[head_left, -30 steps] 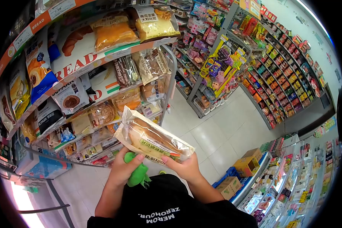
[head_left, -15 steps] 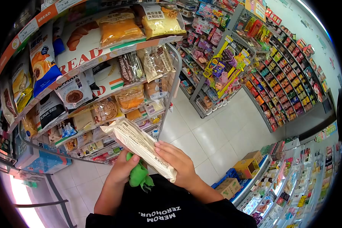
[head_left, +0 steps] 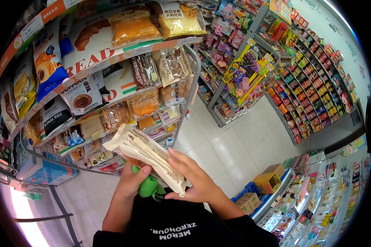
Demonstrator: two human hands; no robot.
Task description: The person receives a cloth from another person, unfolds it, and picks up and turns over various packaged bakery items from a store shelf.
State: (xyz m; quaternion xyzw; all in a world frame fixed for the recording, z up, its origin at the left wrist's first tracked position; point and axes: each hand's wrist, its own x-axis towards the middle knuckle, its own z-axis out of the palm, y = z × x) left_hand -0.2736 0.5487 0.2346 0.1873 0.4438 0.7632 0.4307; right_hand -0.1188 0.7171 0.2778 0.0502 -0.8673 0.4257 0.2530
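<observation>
Across both hands lies a long cream packet of bread (head_left: 152,158) with small brown print, slanting from upper left to lower right. My right hand (head_left: 196,177) grips its lower right side, fingers on top and thumb underneath. A crumpled, soft green object (head_left: 150,188) of a kind I cannot make out is clasped in my left hand (head_left: 131,181), thumb pressed over it. The left fingers are mostly hidden by the packet, near its lower left side. Brown shows along the packet's lower edge.
A bread rack (head_left: 123,92) with several tiers of bagged bread stands close at the left. Ahead is a wire stand (head_left: 245,68) of colourful packets, with snack shelves (head_left: 309,82) behind it. Cardboard boxes (head_left: 268,181) and a display shelf (head_left: 301,210) are at the lower right. Pale floor tiles (head_left: 231,144) lie between.
The packet has rolled slightly, so more of its broad face and its brown lower side show. My right thumb has come into view beneath it. The green object is still in my left hand.
</observation>
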